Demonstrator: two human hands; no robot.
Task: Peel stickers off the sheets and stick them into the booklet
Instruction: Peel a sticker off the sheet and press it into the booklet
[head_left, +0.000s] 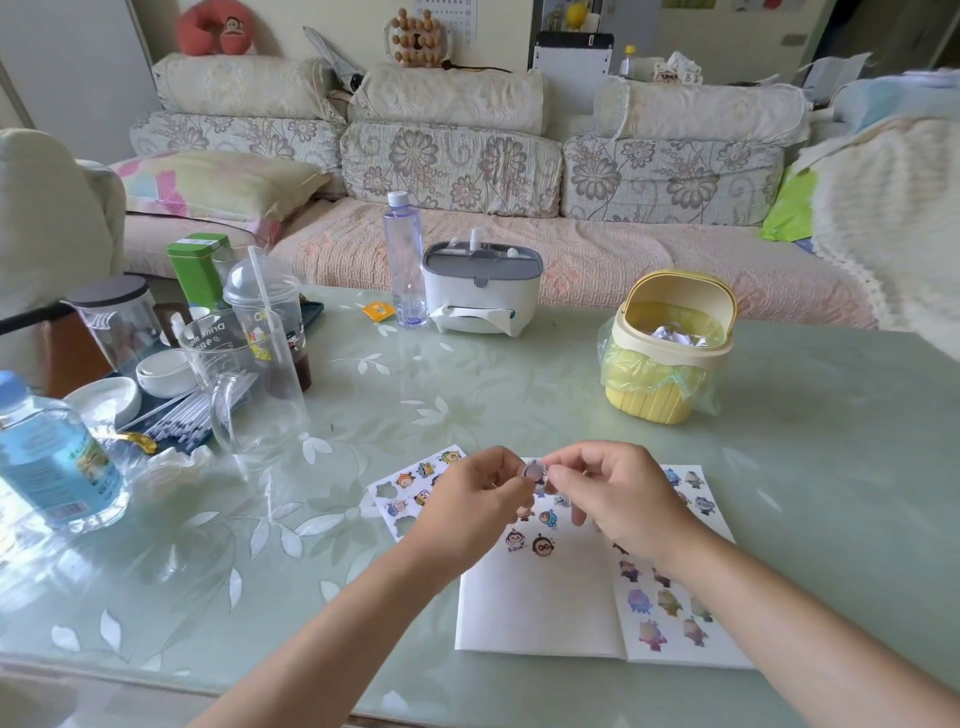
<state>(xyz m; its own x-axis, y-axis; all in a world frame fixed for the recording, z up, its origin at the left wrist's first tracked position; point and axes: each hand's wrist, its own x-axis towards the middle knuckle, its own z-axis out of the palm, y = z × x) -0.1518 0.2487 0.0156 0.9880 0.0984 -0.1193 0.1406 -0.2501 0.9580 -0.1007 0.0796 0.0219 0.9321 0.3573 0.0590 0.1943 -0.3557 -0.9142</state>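
Two hands, one pinched sticker, one booklet, two bottles, one bin

Bare forearms, bare left grip, bare right grip.

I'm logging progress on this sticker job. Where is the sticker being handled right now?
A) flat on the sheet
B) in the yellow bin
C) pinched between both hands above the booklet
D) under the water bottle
C: the left hand and right hand both pinch the sticker, held up over the open booklet.
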